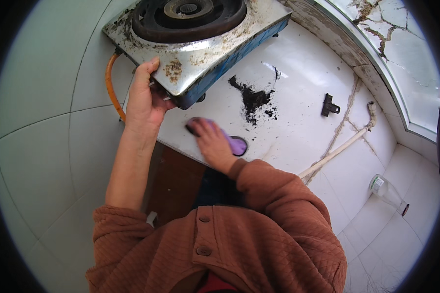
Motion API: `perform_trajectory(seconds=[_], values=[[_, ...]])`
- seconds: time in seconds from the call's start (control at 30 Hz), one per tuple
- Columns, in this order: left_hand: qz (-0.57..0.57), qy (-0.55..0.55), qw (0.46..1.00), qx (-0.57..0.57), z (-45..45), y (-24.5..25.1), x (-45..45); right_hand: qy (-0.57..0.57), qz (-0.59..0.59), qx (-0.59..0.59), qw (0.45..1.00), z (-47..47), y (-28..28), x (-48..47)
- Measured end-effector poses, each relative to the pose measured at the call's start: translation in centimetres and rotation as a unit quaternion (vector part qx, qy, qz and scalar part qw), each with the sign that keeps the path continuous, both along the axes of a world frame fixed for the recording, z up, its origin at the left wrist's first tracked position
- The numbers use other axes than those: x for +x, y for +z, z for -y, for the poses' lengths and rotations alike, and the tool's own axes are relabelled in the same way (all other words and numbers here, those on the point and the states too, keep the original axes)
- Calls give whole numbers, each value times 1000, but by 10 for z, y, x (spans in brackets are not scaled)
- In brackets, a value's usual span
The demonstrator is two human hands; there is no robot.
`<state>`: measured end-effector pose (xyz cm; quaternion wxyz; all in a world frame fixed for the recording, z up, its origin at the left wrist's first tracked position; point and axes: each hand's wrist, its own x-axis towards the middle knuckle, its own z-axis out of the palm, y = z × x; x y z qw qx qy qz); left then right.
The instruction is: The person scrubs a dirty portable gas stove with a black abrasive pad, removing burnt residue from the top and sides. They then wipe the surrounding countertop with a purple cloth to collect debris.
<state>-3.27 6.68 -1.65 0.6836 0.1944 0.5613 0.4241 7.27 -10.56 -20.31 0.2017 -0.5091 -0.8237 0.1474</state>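
Note:
My left hand grips the near left corner of a rusty metal gas stove, thumb on its top plate and fingers under the edge. The stove is tilted, with its near side raised off the white tiled counter. Under my right hand is a purple cleaning cloth with dark edging, pressed flat on the counter near its front edge. The hand is slightly blurred. A patch of black grime lies on the counter between the cloth and the stove.
An orange gas hose runs from the stove's left side down past the counter edge. To the right are a black plastic clip-like piece, a pale pipe and a glass bottle on its side. A window borders the counter.

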Motion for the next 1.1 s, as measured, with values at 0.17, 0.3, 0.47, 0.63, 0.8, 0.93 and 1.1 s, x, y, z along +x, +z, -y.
perform_trajectory(seconds=[0.17, 0.3, 0.47, 0.63, 0.8, 0.93, 1.1], values=[[-2, 9, 1000, 14, 7, -11, -2, -88, -48, 90, 991, -10, 25, 72], [23, 16, 1000, 9, 6, -10, -1, -7, -121, 68, 990, -16, 36, 18], [24, 35, 999, 9, 2, -6, 4, 31, -77, 77, 994, -38, 2, -61], [34, 17, 999, 10, 3, -8, 5, -98, -125, -139, 977, -97, -17, -59], [13, 23, 1000, 9, 6, -18, 4, -271, -63, 100, 955, -116, -14, 11], [23, 26, 999, 19, 12, -37, 1, -214, -96, 98, 967, -81, 11, 32], [23, 14, 999, 37, 13, -60, -10, -197, -224, 82, 951, -44, 55, 65]])
